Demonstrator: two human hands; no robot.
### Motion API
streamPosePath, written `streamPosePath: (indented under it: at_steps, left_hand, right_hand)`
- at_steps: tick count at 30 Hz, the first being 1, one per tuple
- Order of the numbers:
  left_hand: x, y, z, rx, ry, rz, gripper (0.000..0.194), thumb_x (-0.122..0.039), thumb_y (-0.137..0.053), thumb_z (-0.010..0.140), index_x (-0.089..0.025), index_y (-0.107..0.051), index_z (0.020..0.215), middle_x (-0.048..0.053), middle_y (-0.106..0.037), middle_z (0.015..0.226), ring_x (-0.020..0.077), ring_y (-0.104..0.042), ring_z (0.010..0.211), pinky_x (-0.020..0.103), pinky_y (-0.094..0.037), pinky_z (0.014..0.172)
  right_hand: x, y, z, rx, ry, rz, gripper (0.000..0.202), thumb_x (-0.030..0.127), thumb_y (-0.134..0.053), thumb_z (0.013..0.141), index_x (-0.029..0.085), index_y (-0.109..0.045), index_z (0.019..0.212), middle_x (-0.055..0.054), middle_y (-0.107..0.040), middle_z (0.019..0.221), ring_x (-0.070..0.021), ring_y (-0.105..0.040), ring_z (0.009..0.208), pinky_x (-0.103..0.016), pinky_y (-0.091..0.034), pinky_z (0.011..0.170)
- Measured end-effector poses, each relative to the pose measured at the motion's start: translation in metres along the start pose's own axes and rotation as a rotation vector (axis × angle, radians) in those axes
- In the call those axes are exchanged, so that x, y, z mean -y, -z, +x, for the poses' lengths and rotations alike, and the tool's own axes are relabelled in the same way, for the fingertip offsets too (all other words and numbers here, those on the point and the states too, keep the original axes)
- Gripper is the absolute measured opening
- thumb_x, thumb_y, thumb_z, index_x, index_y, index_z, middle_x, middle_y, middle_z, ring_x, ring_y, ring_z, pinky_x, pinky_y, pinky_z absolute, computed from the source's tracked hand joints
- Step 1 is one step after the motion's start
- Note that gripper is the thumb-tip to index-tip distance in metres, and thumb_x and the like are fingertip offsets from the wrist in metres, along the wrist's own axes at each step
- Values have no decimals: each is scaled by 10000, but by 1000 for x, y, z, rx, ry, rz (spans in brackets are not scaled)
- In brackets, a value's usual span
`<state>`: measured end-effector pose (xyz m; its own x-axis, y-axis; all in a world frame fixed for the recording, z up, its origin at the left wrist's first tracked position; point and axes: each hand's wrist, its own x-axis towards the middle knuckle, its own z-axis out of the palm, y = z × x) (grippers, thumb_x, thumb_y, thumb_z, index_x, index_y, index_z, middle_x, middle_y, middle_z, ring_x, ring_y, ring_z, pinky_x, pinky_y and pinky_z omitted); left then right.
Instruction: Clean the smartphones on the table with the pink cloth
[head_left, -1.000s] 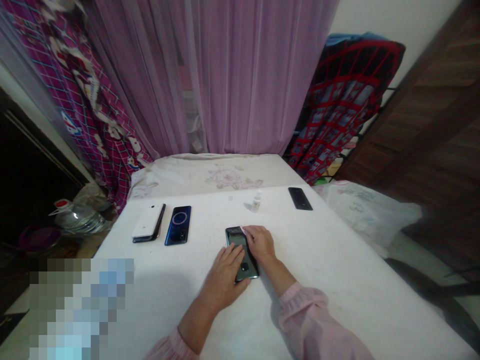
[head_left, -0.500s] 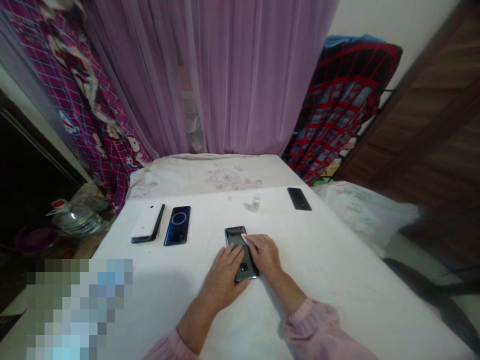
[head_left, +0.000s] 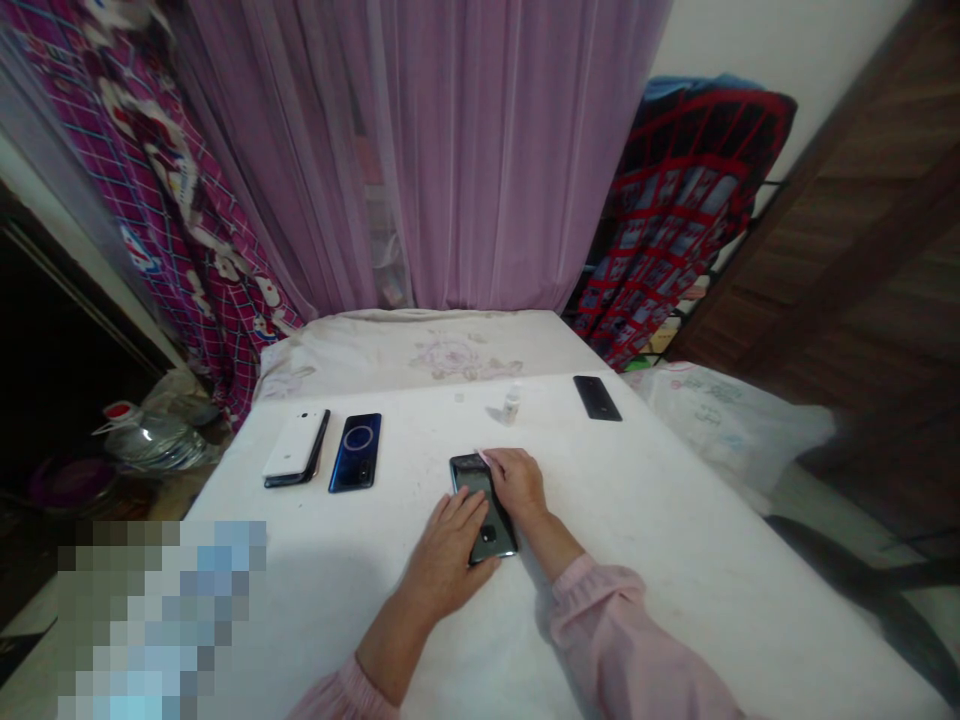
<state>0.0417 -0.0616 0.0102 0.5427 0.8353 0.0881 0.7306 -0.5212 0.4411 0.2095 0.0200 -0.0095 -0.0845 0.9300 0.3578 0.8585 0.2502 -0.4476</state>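
Note:
A dark, glossy phone (head_left: 491,525) lies on the white-covered table (head_left: 660,540) with its camera end toward me. My left hand (head_left: 444,550) rests on its left side, fingers stretched over the back and thumb at the near edge. At the far right corner of the phone, my right hand (head_left: 517,485) has its fingers pinched on a small white piece (head_left: 481,457), mostly covered by the fingers. Beyond the hands stands a small clear bottle with a white label (head_left: 511,405).
On the left lie a blue phone (head_left: 355,452) and a stack with a white phone (head_left: 295,445) on top. A black phone (head_left: 598,398) is near the right edge. A plastic bag (head_left: 727,420) sits beside the table, and a water bottle (head_left: 154,437) stands left of it.
My right hand has slid away from me and slightly left, along the phone's right side to its far corner, with the white piece. My left hand and the phone have stayed in place.

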Motion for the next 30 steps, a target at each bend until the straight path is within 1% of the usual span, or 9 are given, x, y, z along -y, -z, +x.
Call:
streamPosePath:
  at_steps: [5, 9, 14, 22, 26, 30]
  left_hand:
    - [1, 0, 0, -11, -17, -19, 653, -354, -612, 846, -222, -378, 1441, 104, -417, 1497, 309, -297, 1418, 575, -244, 1147]
    - [0, 2, 1, 14, -3, -17, 650, -339, -624, 839, -197, -396, 1431, 117, -418, 1495, 319, -291, 1419, 583, -242, 1144]
    - [0, 1, 0, -10, -15, -22, 638, -341, -612, 846, -222, -393, 1433, 102, -415, 1499, 303, -291, 1421, 570, -243, 1148]
    - [-1, 2, 0, -14, -16, -24, 648, -327, -619, 834, -219, -395, 1432, 96, -423, 1495, 309, -305, 1415, 572, -264, 1144]
    - [-3, 5, 0, 1, -7, -22, 651, -315, -616, 835, -219, -388, 1437, 95, -416, 1499, 311, -299, 1417, 572, -264, 1143]
    - [-4, 7, 0, 34, 8, -16, 641, -310, -614, 837, -184, -403, 1429, 102, -401, 1506, 313, -279, 1425, 565, -238, 1156]
  right_hand:
    - [0, 0, -4, -14, 9, 13, 263, 171, -506, 910, 255, -725, 1029, -42, -737, 1019, -191, -632, 936, -324, -444, 868]
    - [-1, 3, -14, -25, 21, 29, 263, 168, -502, 908, 244, -723, 1028, -42, -739, 997, -194, -629, 918, -324, -450, 861]
    - [-3, 9, -27, -10, 49, 73, 298, 142, -497, 888, 252, -712, 1064, -43, -738, 998, -194, -626, 927, -326, -456, 856]
    - [-2, 18, -48, -9, 71, 141, 282, 182, -489, 910, 262, -714, 1060, -46, -736, 998, -209, -634, 919, -347, -468, 846]
    - [-2, 19, -49, -9, 68, 122, 277, 165, -501, 900, 256, -716, 1050, -44, -737, 996, -206, -631, 920, -338, -461, 847]
    - [-1, 15, -39, -5, 51, 80, 284, 145, -505, 893, 259, -715, 1047, -34, -737, 999, -200, -629, 923, -332, -451, 855]
